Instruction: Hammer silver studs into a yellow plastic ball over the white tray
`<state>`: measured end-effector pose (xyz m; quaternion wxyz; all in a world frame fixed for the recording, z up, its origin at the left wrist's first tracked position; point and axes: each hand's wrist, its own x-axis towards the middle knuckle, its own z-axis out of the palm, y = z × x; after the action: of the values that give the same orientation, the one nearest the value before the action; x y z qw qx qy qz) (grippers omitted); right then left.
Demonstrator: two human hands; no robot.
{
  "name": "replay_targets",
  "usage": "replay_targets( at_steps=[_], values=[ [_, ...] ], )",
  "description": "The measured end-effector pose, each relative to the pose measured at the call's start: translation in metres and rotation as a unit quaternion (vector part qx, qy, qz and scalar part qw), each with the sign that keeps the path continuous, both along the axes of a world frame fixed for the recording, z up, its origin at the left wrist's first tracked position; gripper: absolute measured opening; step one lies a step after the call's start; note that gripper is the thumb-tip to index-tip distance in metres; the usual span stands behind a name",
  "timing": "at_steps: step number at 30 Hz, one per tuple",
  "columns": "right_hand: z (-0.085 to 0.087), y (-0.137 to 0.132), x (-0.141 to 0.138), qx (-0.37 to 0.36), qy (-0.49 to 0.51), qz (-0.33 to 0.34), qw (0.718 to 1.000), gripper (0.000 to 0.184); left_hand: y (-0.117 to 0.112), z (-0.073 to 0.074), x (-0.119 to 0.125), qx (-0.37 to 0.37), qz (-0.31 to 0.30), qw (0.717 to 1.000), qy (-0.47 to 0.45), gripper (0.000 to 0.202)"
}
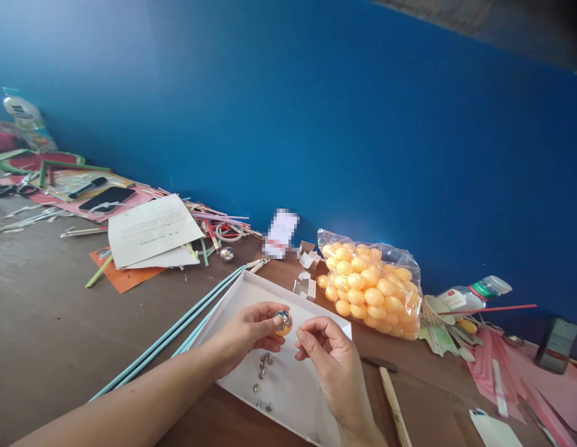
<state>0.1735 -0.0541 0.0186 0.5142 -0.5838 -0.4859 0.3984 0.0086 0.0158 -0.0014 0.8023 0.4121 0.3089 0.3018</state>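
You had the ball, orange w/ a shiny metallic top, up over the white tray, pinched btwn thumb & fingers of your L hand; it looked light, prob. thin hollow plastic, slick & easily dented, so best held gently round its orange side. Your R hand was just beside it, not touching, thumb & index tips drawn close, tho I couldn't tell if they gripped anything. Small metal studs lay in the tray, w/ a bag of orange balls beyond.
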Motion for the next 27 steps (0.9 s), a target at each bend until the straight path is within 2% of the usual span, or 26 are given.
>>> replay_targets(
  at_steps=[5,9,14,21,27],
  values=[
    [0.008,-0.015,-0.013,0.025,0.002,-0.050,0.998,0.019,0.001,-0.001,0.001,-0.014,0.011,1.000,0.002,0.044],
    [-0.005,-0.023,-0.025,0.028,0.036,-0.093,0.995,0.021,0.001,-0.003,0.001,-0.025,0.014,1.000,-0.006,0.045],
    [-0.016,-0.023,-0.029,0.028,0.022,-0.160,0.987,0.024,0.001,-0.007,0.003,-0.025,0.011,1.000,-0.002,0.047],
    [-0.023,-0.022,-0.027,0.041,0.026,-0.164,0.985,0.025,0.002,-0.017,0.004,-0.009,0.003,1.000,0.023,0.048],
    [-0.032,-0.020,-0.027,0.043,0.044,-0.174,0.983,0.027,0.001,-0.019,0.006,-0.001,-0.001,0.999,0.036,0.049]
  ],
)
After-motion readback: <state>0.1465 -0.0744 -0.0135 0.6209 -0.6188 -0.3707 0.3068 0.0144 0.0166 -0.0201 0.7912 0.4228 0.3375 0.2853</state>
